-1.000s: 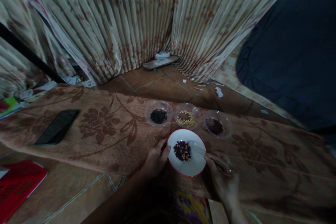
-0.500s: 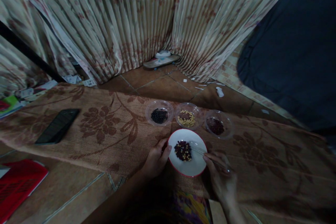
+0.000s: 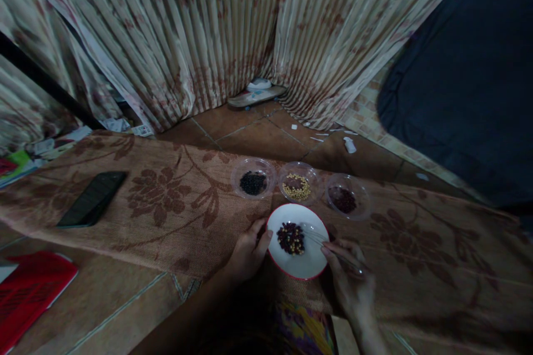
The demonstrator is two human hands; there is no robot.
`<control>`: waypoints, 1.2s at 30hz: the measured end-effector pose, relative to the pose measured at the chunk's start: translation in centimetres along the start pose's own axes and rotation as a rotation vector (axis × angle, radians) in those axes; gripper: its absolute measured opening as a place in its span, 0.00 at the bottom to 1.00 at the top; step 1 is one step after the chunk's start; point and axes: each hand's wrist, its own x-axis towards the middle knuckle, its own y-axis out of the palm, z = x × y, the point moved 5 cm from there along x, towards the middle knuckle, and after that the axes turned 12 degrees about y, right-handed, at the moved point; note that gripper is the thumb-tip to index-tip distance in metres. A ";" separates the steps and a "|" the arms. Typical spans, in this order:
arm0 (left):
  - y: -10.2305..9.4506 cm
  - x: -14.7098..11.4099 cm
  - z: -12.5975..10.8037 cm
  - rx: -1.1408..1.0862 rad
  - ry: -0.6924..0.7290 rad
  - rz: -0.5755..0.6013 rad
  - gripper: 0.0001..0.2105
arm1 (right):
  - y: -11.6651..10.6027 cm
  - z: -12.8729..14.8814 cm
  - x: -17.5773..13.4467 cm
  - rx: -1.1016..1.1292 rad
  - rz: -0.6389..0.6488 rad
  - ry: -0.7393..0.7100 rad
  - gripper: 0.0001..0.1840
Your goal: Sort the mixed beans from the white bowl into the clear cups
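Observation:
A white bowl (image 3: 310,259) with a red rim is tilted slightly towards me. Mixed dark and yellow beans (image 3: 291,239) lie in its left half. My left hand (image 3: 251,249) grips the left rim, thumb on top. In my right hand (image 3: 347,269) are thin metal tweezers (image 3: 315,236), their tips inside the bowl just right of the beans. I cannot tell whether the tips hold a bean. Behind the bowl stand three clear plastic bowls in a row: one with black beans (image 3: 252,183), one with yellow soybeans (image 3: 296,187), one with dark red beans (image 3: 342,198).
A brown flowered cloth (image 3: 200,238) covers the table. On its left lies a black phone (image 3: 92,199). A red bag (image 3: 35,294) is at the lower left. Beyond the table, a skateboard (image 3: 256,97) rests on the tiled floor by a striped curtain (image 3: 233,28).
Almost nothing differs. The tweezers and my right hand have shifted very slightly within the bowl; my left hand keeps its hold on the rim.

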 end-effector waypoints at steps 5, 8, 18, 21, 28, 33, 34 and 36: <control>0.0 0.0 0.0 -0.019 0.007 -0.011 0.17 | 0.0 -0.3 0.0 0.005 0.006 -0.013 0.13; 0.0 0.0 0.0 -0.020 0.003 -0.012 0.17 | 0.0 -0.6 0.1 0.016 -0.008 -0.001 0.14; -0.1 0.0 -0.1 0.011 -0.022 -0.012 0.17 | 0.0 -0.7 0.2 0.046 -0.038 0.021 0.13; -0.1 0.0 -0.3 0.001 -0.014 -0.020 0.17 | -0.5 -0.4 0.3 0.057 -0.071 0.041 0.13; -0.1 0.0 -0.3 0.002 -0.005 -0.025 0.16 | -4.2 2.4 2.7 0.171 -0.276 -0.095 0.11; -0.2 0.1 -0.2 0.019 -0.007 -0.039 0.16 | -6.4 1.7 7.4 0.221 -0.478 -0.126 0.13; -0.2 0.1 -0.3 0.018 -0.004 -0.041 0.16 | -6.5 1.2 8.2 0.231 -0.488 -0.102 0.14; -0.2 0.1 -0.4 0.009 0.001 -0.038 0.16 | -6.5 0.4 9.0 0.237 -0.492 -0.086 0.14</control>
